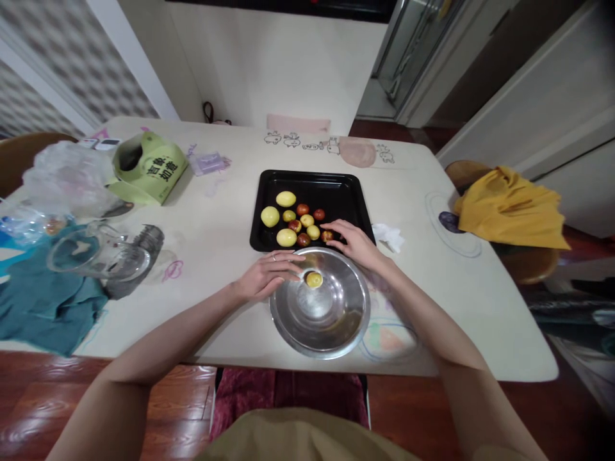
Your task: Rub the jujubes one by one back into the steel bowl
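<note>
A black baking tray [348, 192] lies on the table. It holds two lemons [286, 199], a round yellow-green fruit [270, 216], several smaller yellowish fruits [306, 221] and several red-brown jujubes [302, 209]. Close in front of it stands a steel bowl [336, 326] with one small yellow fruit [314, 279] inside. My left hand [273, 274] reaches over the bowl's left rim, fingers stretched out near that fruit and holding nothing. At the tray's near right corner, my right hand [354, 244] has thumb and fingertips on either side of a mottled jujube [327, 236].
On the left lie a glass pitcher [120, 261] on its side, a teal cloth [48, 294], a clear plastic bag [70, 176] and a green paper bag [158, 168]. A crumpled tissue [388, 237] is right of the tray. A yellow cloth [512, 208] drapes over a chair at the right.
</note>
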A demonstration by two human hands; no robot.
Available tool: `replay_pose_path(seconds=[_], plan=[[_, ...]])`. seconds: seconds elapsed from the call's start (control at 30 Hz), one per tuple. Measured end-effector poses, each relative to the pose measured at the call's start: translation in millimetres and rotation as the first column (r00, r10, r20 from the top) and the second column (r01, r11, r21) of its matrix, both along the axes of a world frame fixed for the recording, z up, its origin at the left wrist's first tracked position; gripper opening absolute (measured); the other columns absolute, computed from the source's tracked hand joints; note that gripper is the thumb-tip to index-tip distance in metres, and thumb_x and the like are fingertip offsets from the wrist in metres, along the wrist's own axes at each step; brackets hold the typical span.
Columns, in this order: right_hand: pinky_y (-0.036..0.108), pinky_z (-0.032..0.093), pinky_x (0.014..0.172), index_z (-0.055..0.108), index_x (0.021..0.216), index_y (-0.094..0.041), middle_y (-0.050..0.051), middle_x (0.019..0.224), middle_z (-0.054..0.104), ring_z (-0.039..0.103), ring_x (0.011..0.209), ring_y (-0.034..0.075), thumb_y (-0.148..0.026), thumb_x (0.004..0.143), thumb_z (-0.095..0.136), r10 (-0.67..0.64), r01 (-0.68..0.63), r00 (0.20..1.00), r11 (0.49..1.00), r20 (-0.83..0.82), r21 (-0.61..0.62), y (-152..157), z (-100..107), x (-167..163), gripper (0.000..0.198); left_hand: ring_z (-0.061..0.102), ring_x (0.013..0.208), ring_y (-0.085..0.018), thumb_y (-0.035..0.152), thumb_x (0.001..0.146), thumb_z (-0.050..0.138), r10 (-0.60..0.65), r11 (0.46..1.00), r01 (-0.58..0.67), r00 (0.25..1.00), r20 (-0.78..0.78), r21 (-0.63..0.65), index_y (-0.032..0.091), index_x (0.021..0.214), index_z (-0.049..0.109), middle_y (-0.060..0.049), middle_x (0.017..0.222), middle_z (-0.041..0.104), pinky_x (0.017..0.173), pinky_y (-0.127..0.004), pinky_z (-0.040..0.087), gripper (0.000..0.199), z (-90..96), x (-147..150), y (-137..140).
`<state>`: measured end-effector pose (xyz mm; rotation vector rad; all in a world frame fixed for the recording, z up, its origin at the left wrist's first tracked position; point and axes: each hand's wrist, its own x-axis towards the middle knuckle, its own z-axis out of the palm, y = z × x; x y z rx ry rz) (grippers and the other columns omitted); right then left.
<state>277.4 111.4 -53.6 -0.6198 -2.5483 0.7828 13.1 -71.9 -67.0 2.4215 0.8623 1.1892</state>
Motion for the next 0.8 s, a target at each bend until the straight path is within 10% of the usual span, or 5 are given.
replay_pose_path(seconds=[0.2, 0.43, 0.8], plan=[[0.044, 0.06, 0.089, 0.068, 0.124, -0.021, 0.011, 0.116, 0.072, 0.069, 0.094, 0.025, -0.03, 0.098, 0.069, -0.023, 0.025, 0.999, 0.999, 0.047, -0.036, 4.0, -0.5, 1.6, 0.028, 0.063, 0.142, -0.029, 0.034, 0.115, 0.03, -0.008, 1.0, 0.008, 1.0, -0.004, -0.011, 0.018, 0.124, 0.075, -0.012, 0.122, 0.08, 0.121, -0.053, 0.05, 0.049, -0.8, -1.1, -0.4], [0.05, 0.059, 0.104, 0.065, 0.135, -0.027, 0.011, 0.129, 0.068, 0.066, 0.122, 0.029, -0.025, 0.104, 0.06, 0.005, 0.014, 0.994, 0.984, -0.108, 0.176, -33.1, 37.5, 1.3, 0.032, 0.063, 0.142, -0.029, 0.034, 0.115, 0.03, -0.005, 1.0, 0.005, 1.0, 0.002, -0.025, 0.019, 0.125, 0.075, -0.012, 0.122, 0.08, 0.121, -0.053, 0.051, 0.048, -0.5, -0.3, -1.1], [0.044, 0.058, 0.1, 0.068, 0.123, -0.019, 0.01, 0.12, 0.075, 0.069, 0.114, 0.026, -0.016, 0.102, 0.063, 0.401, -0.43, 0.896, 0.891, 0.194, 0.143, -108.4, 61.2, -3.5, 0.022, 0.063, 0.142, -0.028, 0.038, 0.116, 0.028, 0.0, 1.0, 0.0, 1.0, -0.001, 0.003, 0.018, 0.12, 0.075, -0.013, 0.119, 0.08, 0.118, -0.049, 0.052, 0.051, -0.9, 1.2, 0.1]])
